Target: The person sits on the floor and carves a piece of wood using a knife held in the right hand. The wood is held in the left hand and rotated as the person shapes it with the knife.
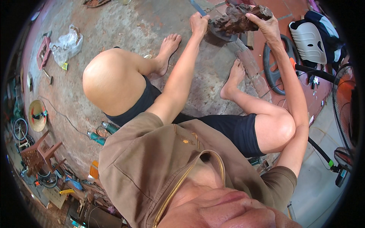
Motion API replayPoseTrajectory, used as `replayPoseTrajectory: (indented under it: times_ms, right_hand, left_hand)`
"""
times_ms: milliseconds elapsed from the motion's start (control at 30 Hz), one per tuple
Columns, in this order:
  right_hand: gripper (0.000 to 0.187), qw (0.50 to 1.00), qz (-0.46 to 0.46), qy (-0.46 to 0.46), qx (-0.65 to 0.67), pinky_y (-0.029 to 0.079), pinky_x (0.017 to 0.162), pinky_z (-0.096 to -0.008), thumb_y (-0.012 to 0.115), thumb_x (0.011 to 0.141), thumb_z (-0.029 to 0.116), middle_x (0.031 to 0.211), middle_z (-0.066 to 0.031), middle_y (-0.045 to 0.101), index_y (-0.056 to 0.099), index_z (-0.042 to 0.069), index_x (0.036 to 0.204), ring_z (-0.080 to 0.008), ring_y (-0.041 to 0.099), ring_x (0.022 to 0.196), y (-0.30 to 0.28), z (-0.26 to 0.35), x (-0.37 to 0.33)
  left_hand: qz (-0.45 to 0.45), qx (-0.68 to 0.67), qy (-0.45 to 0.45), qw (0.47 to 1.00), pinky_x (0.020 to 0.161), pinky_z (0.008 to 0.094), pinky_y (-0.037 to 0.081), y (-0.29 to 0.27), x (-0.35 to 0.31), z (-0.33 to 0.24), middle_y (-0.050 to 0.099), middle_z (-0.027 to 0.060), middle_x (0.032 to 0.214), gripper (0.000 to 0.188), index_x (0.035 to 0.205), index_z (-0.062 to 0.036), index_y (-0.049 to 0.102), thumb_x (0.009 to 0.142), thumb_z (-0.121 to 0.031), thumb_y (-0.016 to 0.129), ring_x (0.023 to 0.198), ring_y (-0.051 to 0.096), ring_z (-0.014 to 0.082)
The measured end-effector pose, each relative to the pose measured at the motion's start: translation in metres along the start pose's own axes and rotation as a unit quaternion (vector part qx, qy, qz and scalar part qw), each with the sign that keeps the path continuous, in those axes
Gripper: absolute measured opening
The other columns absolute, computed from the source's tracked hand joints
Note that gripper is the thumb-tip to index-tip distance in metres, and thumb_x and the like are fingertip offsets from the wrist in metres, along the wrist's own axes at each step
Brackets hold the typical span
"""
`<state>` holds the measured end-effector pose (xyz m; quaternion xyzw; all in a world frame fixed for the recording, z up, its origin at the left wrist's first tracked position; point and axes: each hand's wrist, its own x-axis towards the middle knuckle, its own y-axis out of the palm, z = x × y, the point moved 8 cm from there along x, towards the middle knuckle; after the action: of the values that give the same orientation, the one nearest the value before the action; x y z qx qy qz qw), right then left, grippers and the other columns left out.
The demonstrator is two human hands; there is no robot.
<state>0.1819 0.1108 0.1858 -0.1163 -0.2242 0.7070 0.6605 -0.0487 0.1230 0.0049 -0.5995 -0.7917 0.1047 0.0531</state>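
With you: one left hand (199, 24), one right hand (269, 31); two bare feet (168, 53). Far: one dark carved piece (237, 19). At your left: one straw hat (38, 121), one plastic bag (66, 47). At your right: one fan (342, 106).

Place: we take it for a workshop, perhaps at a home, judging by the tools and household goods together.
Floor: we see worn, stained concrete (125, 22) meeting red tiles (292, 10) on the right.
Tools: we find green power tools (97, 139) lying on the ground.
Work: we notice a dark brown carving (237, 19), roughly shaped.
Clutter: we make out a crowded heap (89, 197) at lower left, its pieces mostly too small to tell.
Household: we spot a chair (47, 152), a straw hat (35, 118) and a fan (346, 108).
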Motion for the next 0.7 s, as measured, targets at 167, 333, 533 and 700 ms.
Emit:
replayPoseTrajectory:
  times_ms: [167, 333, 533, 700]
  right_hand:
    - [0.038, 0.997, -0.034, 0.038, 0.050, 0.047, 0.083, -0.0286, 0.082, 0.071, 0.016, 0.094, -0.0007, 0.062, 0.063, 0.004, 0.102, -0.0119, 0.059, 0.088, 0.011, 0.037, -0.008]
    - [0.038, 0.999, -0.033, 0.031, 0.018, 0.048, 0.082, -0.0290, 0.082, 0.071, 0.016, 0.093, -0.0013, 0.063, 0.063, 0.004, 0.102, -0.0126, 0.059, 0.088, 0.010, 0.040, -0.008]
    - [0.039, 0.998, -0.021, 0.031, 0.042, 0.049, 0.082, -0.0292, 0.082, 0.071, 0.016, 0.094, -0.0016, 0.063, 0.063, 0.004, 0.103, -0.0125, 0.059, 0.089, 0.010, 0.037, -0.008]
    - [0.040, 0.998, -0.030, 0.029, 0.047, 0.048, 0.083, -0.0290, 0.082, 0.071, 0.016, 0.094, -0.0015, 0.063, 0.062, 0.004, 0.104, -0.0121, 0.059, 0.089, 0.008, 0.035, -0.007]
  left_hand:
    - [0.037, -0.003, 0.038, 0.999, 0.061, 0.0384, 0.047, 0.005, -0.017, 0.010, 0.063, 0.0162, 0.064, 0.023, 0.072, 0.0014, 0.065, 0.074, -0.019, 0.075, 0.062, 0.062, 0.0258]
    - [0.039, 0.040, 0.041, 0.998, 0.066, 0.0427, 0.047, 0.007, 0.002, -0.006, 0.062, 0.0213, 0.069, 0.026, 0.072, 0.0028, 0.062, 0.072, -0.020, 0.076, 0.070, 0.063, 0.0354]
    - [0.023, -0.100, -0.017, 0.995, 0.055, 0.0330, 0.043, -0.003, -0.005, 0.003, 0.062, 0.0073, 0.061, 0.023, 0.069, 0.0003, 0.061, 0.077, -0.017, 0.074, 0.056, 0.055, 0.0148]
    - [0.051, 0.008, 0.020, 0.998, 0.055, 0.0342, 0.044, 0.008, -0.016, 0.010, 0.059, 0.0060, 0.059, 0.023, 0.069, 0.0003, 0.060, 0.077, -0.016, 0.074, 0.059, 0.057, 0.0157]
